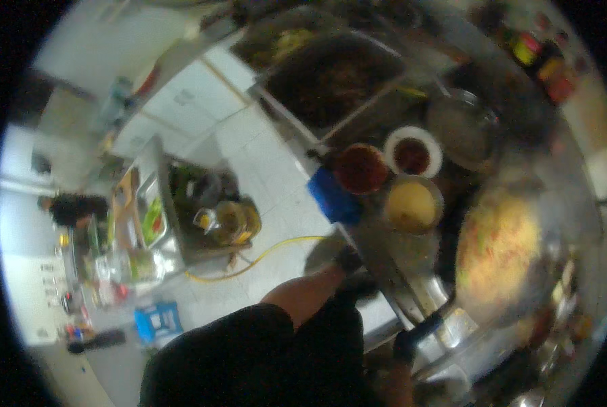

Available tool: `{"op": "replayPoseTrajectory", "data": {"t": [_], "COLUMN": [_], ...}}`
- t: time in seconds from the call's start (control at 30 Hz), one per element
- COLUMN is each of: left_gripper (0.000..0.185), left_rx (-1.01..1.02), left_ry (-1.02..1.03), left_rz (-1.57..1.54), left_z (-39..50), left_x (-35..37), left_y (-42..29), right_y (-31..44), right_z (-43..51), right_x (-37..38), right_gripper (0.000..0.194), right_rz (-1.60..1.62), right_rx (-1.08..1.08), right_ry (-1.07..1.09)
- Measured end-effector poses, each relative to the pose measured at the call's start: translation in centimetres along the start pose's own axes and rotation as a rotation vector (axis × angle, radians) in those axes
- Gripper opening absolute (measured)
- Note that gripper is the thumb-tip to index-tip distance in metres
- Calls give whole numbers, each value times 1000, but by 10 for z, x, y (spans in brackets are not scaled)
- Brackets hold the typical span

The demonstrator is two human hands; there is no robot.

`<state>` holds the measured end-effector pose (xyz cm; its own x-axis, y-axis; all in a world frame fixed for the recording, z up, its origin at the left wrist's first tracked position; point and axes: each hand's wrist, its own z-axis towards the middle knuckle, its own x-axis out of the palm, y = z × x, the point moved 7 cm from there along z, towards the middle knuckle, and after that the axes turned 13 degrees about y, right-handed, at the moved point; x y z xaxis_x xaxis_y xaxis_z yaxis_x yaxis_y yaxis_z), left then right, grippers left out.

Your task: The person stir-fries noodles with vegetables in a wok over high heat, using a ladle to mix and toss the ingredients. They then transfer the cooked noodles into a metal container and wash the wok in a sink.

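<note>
A wide metal wok (463,305) full of blurred yellow food with red and green bits (499,249) sits on the cooking range at the right. My right hand (409,342), in a dark glove, grips the handle at the wok's near side. Further up, my bare left forearm ends in what looks like a dark-gloved left hand (350,259) beside the range's front edge; its fingers are too dark and blurred to make out. Between the range's edge and the wok stand a bowl of yellow contents (411,204), a container of dark red sauce (360,170) and a white bowl with dark red contents (391,147).
A blue object (334,197) lies at the range edge. Behind it is a large dark basin (334,84). Leftward, a yellow hose (273,249) crosses the tiled floor near oil jugs (232,222) under a worktable (174,234). A person (77,209) stands beyond that table.
</note>
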<state>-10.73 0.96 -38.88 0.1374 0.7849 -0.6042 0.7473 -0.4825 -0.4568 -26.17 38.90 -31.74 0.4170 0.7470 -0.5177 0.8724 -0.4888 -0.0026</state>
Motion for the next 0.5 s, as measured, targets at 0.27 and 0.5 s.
{"op": "replayPoseTrajectory", "data": {"t": [0.27,0.5], "left_gripper": [35,36], "left_rx": [-1,-7], "left_ry": [-59,-64], "left_rz": [-207,-342], "left_z": [5,0], "left_x": [-19,-24], "left_y": [8,21], "right_y": [-3,14], "right_z": [7,1], "right_x": [11,7], "right_gripper": [16,27], "right_rz": [-362,-382], "right_rx": [-65,-153], "right_ry": [-10,70]}}
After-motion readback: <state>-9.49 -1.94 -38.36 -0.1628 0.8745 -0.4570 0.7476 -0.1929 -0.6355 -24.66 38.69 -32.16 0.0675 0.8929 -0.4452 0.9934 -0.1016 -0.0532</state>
